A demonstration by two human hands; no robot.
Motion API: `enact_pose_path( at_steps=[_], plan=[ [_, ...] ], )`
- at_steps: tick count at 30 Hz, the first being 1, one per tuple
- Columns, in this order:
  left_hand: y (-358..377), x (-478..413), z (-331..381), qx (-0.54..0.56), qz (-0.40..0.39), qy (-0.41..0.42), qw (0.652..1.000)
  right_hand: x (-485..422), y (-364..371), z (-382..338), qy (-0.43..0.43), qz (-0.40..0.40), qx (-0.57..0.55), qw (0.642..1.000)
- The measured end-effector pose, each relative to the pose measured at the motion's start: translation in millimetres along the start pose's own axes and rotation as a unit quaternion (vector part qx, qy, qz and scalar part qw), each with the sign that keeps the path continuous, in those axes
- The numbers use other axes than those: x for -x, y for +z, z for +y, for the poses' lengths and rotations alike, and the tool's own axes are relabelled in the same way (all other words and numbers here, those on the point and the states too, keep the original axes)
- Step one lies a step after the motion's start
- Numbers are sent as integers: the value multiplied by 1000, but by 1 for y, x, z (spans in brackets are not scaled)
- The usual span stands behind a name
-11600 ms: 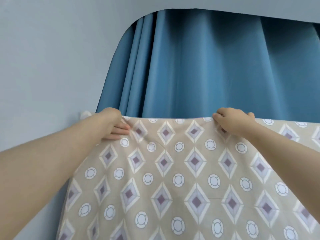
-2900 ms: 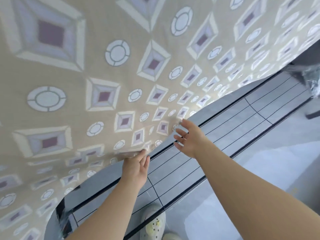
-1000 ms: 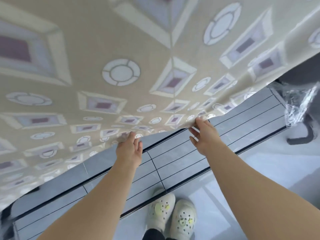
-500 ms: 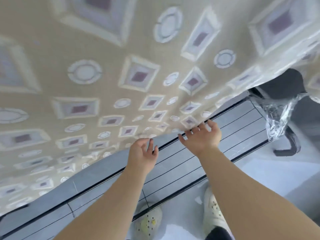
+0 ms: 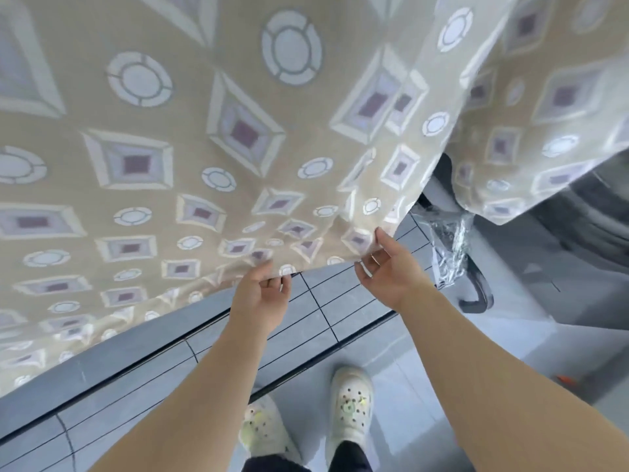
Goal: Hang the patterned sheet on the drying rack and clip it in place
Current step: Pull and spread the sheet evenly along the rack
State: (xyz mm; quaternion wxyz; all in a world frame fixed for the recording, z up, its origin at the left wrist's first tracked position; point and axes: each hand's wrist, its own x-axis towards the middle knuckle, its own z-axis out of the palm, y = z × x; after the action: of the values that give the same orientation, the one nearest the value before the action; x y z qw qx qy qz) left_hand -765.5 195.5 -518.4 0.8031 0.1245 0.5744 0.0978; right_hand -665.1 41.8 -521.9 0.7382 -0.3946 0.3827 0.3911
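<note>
The patterned sheet (image 5: 211, 137), beige with purple diamonds and white rings, hangs down in front of me and fills the upper view. Its bottom hem runs from lower left to the middle. My left hand (image 5: 260, 298) pinches that hem with thumb and curled fingers. A little to the right, my right hand (image 5: 388, 267) pinches the hem near the sheet's lower corner. A second fold of the sheet (image 5: 544, 131) hangs at the upper right. The drying rack and any clips are hidden from view.
Below the hem lies a grey tiled strip with dark floor tracks (image 5: 306, 318). My two white clogs (image 5: 350, 413) stand on pale floor. A black stand leg wrapped in clear plastic (image 5: 452, 253) sits to the right, beside a dark object (image 5: 595, 216).
Half a second ago both hands were spread open just under the hem. Now each pinches the hem, and the view has shifted right toward the sheet's corner.
</note>
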Motion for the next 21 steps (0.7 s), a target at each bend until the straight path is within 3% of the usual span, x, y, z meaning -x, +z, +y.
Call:
enact_pose_path(
  at_steps=[6,16,21],
  plan=[
    [6,-16,-10,-135,25,42,990,-21,0,5,-47,82,110,989],
    [7,-41,2,-103,81,59,990,-39,10,18,-82,132,147,977],
    [24,-41,7,-78,128,28,988,-22,7,17,-24,102,69,992]
  ],
)
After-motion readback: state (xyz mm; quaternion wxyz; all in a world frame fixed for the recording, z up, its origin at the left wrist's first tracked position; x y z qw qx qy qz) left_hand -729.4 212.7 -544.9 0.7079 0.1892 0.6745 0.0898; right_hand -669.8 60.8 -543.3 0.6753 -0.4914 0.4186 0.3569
